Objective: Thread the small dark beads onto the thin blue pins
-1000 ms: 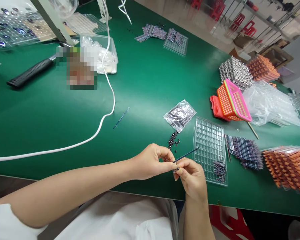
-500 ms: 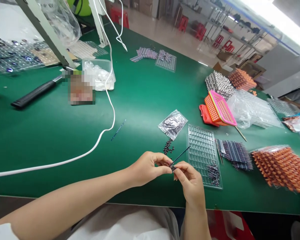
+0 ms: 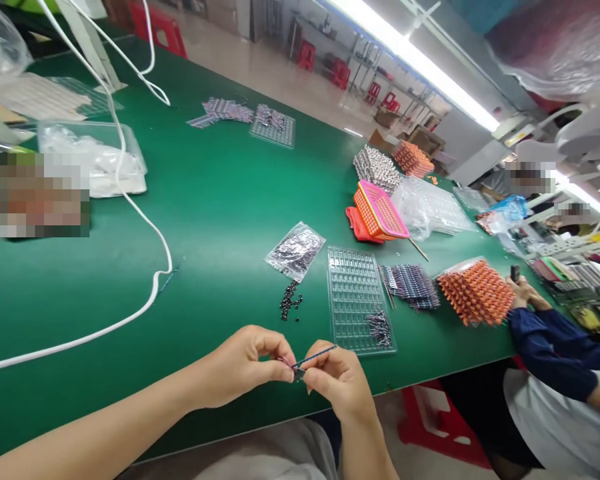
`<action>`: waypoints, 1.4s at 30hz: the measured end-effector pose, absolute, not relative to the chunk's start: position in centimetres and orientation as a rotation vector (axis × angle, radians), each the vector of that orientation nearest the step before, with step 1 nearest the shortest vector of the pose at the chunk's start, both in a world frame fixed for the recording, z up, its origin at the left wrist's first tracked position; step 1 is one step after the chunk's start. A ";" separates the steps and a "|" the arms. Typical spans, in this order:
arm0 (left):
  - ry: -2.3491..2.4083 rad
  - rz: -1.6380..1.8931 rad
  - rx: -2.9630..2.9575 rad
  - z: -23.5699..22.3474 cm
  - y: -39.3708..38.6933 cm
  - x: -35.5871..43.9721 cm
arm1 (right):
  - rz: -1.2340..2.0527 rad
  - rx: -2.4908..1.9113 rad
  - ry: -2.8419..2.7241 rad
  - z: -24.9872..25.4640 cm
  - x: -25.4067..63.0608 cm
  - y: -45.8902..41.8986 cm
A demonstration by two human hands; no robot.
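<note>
the left hand [image 3: 237, 367] and right hand [image 3: 344, 385] pinch a small dark piece [image 3: 299, 375] and thin blue strand [image 3: 316, 357] over the counter [image 3: 215, 200], near the black beads [image 3: 288, 300]; steady, close fingertips should suit such fine work.

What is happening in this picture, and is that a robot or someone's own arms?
No robot here: a person works bare-handed, and a camera worn on their head looks forward and down. Their left hand and right hand meet, fingers pinching a small dark piece beside a thin blue strand. The piece is too tiny to identify. On the green table lie a clear bag, loose black bits, a clear tray and a pink-and-orange basket. The blue sleeves belong to someone else.
</note>
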State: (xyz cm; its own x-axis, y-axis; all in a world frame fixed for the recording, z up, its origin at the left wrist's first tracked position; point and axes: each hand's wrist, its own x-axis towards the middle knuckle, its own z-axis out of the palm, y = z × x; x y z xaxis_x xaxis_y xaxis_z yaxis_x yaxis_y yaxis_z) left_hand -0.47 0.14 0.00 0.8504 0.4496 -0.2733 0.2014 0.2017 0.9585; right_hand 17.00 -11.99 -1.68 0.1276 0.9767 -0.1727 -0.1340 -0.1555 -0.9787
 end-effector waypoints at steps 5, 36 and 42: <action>0.537 0.059 1.261 -0.6 -0.5 -0.2 | 1.104 -1.478 -1.165 -0.7 16.9 -13.4; 0.816 0.586 0.994 -1.8 2.4 0.2 | 0.256 -1.927 -2.066 -2.7 18.2 -6.2; 0.811 0.573 0.983 -1.8 2.2 0.3 | 0.265 -1.937 -2.059 -3.0 18.0 -6.2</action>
